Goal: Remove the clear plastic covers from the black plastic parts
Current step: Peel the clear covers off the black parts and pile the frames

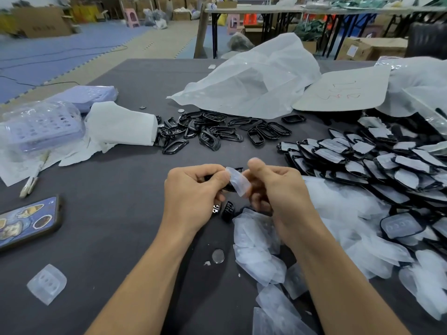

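- Cover [238, 181], clear plastic: held above the table's near middle between both hands, bowed and tilted, one end lifted off its part.
- Black part [228, 188]: mostly hidden behind the cover and fingers; a dark edge shows at the top and bottom of the cover.
- Left hand [196, 187]: fingers curled round the black part, thumb tip pressed against the cover's near edge.
- Right hand [273, 187]: fingers curled under the cover's other edge and appearing to pinch it; thumb raised, touching nothing.
- Step in hand, by judgement: peeling one cover, partly separated but not free.
- Next move, by judgement: the left hand must hold the part firm while the right draws the cover clear, then each goes to its own pile.
- Loose covers [261, 252]: heaped just beneath the right wrist and spreading right.
- Covered parts [362, 160]: a large overlapping stack on the right, so most of the task appears to remain.
- Bare frames [212, 131]: a black pile beyond the hands, well apart from the stack.
- Table [121, 213]: dark cloth; a phone [29, 221] lies at its left edge and a coin cell [218, 256] between the forearms.
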The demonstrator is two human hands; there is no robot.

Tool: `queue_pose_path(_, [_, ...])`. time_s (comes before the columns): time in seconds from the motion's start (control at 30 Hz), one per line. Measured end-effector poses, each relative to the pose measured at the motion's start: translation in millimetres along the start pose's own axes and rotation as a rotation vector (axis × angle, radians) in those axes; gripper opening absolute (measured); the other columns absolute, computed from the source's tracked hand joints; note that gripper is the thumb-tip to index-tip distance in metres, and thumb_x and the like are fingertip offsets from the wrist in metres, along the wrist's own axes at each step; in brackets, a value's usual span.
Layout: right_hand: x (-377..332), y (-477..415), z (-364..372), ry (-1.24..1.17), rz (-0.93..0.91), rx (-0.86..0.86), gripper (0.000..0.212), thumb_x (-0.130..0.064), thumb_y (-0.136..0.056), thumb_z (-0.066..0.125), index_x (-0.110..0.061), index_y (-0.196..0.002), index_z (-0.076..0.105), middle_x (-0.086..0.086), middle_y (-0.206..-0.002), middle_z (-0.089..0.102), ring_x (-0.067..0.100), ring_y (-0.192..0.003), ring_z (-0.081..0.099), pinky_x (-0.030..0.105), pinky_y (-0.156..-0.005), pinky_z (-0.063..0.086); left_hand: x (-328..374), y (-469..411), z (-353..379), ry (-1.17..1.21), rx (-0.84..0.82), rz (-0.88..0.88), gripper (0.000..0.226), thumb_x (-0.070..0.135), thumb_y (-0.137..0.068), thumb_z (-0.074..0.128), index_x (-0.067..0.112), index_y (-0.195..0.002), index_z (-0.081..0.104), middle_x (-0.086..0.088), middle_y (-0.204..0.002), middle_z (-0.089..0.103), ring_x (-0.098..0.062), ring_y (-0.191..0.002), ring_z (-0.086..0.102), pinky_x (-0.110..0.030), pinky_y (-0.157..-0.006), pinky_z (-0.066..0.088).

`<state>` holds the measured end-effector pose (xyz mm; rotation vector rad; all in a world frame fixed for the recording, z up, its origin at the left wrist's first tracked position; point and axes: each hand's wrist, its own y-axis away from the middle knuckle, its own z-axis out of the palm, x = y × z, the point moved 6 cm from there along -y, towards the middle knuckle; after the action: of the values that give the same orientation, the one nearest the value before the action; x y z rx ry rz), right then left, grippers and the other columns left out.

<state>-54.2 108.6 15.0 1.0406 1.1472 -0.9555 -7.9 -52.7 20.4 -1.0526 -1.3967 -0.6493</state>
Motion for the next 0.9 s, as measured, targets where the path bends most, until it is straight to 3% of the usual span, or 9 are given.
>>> queue_pose_path(0.07, [2.3, 1.3, -1.8, 0.009, 0.090, -0.010, 0.049, -0.034, -0.104, 0.058, -0.009, -0.063, 0.069, 0.014, -0.058, 0.065, 0.016, -0.035, 0.045, 0.018, -0.036, 0.031, 1.7, -0.8, -1.8, 0.034, 0.029, 0.022, 0.016, 0.021, -0.080, 0.077, 0.035, -0.074, 0.082, -0.008, -0.067, 0.075, -0.012, -0.048, 0.059, -0.035, -0.056, 0.056])
queue_pose_path(0.2, [9.9, 6.1, 2.8, 0.117, 0.263, -0.151, 0.049, -0.042, -0.102, 0.057, 0.000, -0.081, 0.069, 0.015, -0.063, 0.070, 0.016, -0.037, 0.054, 0.020, -0.035, 0.029, 6.0, -0.1, 0.0, 0.040, -0.018, 0.093, 0.018, 0.022, -0.081, 0.076, 0.038, -0.077, 0.082, 0.001, -0.072, 0.077, -0.010, -0.055, 0.064, -0.032, -0.060, 0.058])
queue_pose_path(0.37, [12.9, 10.0, 6.7, -0.136, 0.362, -0.243, 0.032, -0.024, -0.099, 0.062, 0.000, -0.078, 0.064, 0.006, -0.055, 0.059, 0.007, -0.034, 0.046, 0.014, -0.033, 0.027, 9.4, 1.3, 4.1, 0.093, -0.051, 0.117, 0.025, 0.016, -0.083, 0.077, 0.040, -0.078, 0.082, -0.001, -0.072, 0.077, -0.013, -0.059, 0.066, -0.032, -0.060, 0.058])
queue_pose_path(0.47, [10.4, 8.6, 3.5, -0.147, 0.318, -0.278, 0.024, -0.017, -0.092, 0.067, -0.008, -0.070, 0.065, 0.003, -0.055, 0.054, 0.005, -0.036, 0.041, 0.012, -0.037, 0.025, 5.5, 0.4, 2.3, 0.092, -0.012, 0.085, 0.032, 0.007, -0.086, 0.079, 0.038, -0.079, 0.083, 0.000, -0.069, 0.076, -0.014, -0.056, 0.068, -0.025, -0.059, 0.058])
queue_pose_path(0.6, [-1.9, 7.2, -2.0, -0.157, 0.174, -0.258, 0.015, -0.023, -0.072, 0.077, -0.018, -0.059, 0.069, 0.004, -0.058, 0.056, 0.010, -0.044, 0.041, 0.016, -0.043, 0.029, -0.4, -1.6, -5.7, 0.101, 0.110, 0.005, 0.037, 0.003, -0.091, 0.075, 0.034, -0.071, 0.081, -0.001, -0.063, 0.074, -0.013, -0.053, 0.069, -0.025, -0.056, 0.058])
queue_pose_path(0.7, [-3.9, 3.3, -6.2, -0.092, 0.082, -0.190, 0.014, -0.015, -0.082, 0.077, -0.019, -0.069, 0.078, 0.004, -0.059, 0.058, 0.013, -0.052, 0.044, 0.021, -0.048, 0.030, -4.8, -4.3, -11.3, 0.187, 0.157, -0.062, 0.036, 0.001, -0.091, 0.074, 0.027, -0.068, 0.081, -0.001, -0.061, 0.072, -0.013, -0.051, 0.067, -0.020, -0.051, 0.055])
queue_pose_path(0.83, [-3.7, 2.6, -2.7, -0.087, 0.030, -0.137, 0.016, -0.011, -0.088, 0.076, -0.018, -0.075, 0.081, 0.001, -0.059, 0.059, 0.009, -0.053, 0.048, 0.018, -0.049, 0.033, -7.1, -1.9, -7.5, 0.186, 0.125, -0.091, 0.028, 0.001, -0.092, 0.074, 0.028, -0.089, 0.080, -0.005, -0.066, 0.075, -0.015, -0.051, 0.067, -0.024, -0.052, 0.056])
queue_pose_path(0.9, [-4.4, 2.8, -2.4, -0.090, 0.025, -0.120, 0.016, -0.012, -0.087, 0.076, -0.019, -0.074, 0.081, 0.000, -0.060, 0.060, 0.007, -0.052, 0.048, 0.018, -0.050, 0.033, -8.6, -1.0, -6.2, 0.169, 0.102, -0.097, 0.037, 0.003, -0.092, 0.074, 0.037, -0.106, 0.073, -0.008, -0.066, 0.076, -0.017, -0.053, 0.069, -0.026, -0.054, 0.058])
